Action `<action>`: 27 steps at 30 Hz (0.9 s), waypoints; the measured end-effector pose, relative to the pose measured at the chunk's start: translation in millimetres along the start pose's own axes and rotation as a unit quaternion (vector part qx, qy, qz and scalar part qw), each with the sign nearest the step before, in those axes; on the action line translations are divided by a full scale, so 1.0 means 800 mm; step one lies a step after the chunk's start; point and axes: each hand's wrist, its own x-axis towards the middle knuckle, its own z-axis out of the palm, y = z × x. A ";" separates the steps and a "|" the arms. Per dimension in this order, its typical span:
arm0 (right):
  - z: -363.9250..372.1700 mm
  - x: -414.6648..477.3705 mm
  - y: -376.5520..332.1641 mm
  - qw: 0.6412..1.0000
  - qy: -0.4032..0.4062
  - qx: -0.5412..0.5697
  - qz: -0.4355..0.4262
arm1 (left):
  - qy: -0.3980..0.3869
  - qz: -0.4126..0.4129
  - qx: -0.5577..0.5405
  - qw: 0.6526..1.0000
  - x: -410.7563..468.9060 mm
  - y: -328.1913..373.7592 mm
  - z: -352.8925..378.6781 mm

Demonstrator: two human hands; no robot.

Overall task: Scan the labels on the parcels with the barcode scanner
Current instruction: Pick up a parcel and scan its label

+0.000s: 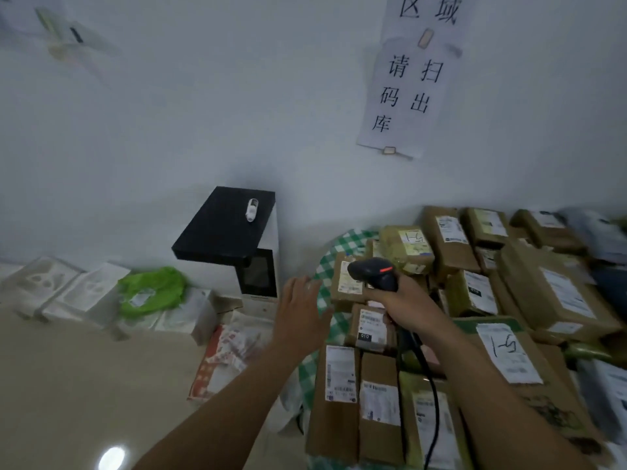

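Several brown cardboard parcels (451, 242) with white labels lie packed together on a green-checked cloth (325, 276) at the right. My right hand (403, 300) grips a black barcode scanner (375, 273) with a red strip on top; its head sits over a small parcel (347, 283) at the pile's left edge. A black cable (431, 385) runs down from the scanner across the nearer parcels. My left hand (300, 310) hovers with fingers spread just left of that small parcel, over the cloth's edge, holding nothing.
A white machine with a black lid (227, 228) and a small white device on it stands against the wall. A green bag (152, 290), white boxes (84, 293) and a red-and-white package (227, 354) lie on the floor at the left. A paper sign (410, 86) hangs on the wall.
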 end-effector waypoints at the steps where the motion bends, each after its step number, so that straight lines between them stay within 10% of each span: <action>1: -0.002 0.011 -0.004 1.000 0.011 -0.004 0.007 | -0.021 0.005 -0.006 1.000 0.019 -0.004 0.003; 27: 0.006 0.323 0.080 0.985 0.001 -0.017 0.170 | -0.282 -0.230 -0.244 0.899 0.244 -0.033 0.208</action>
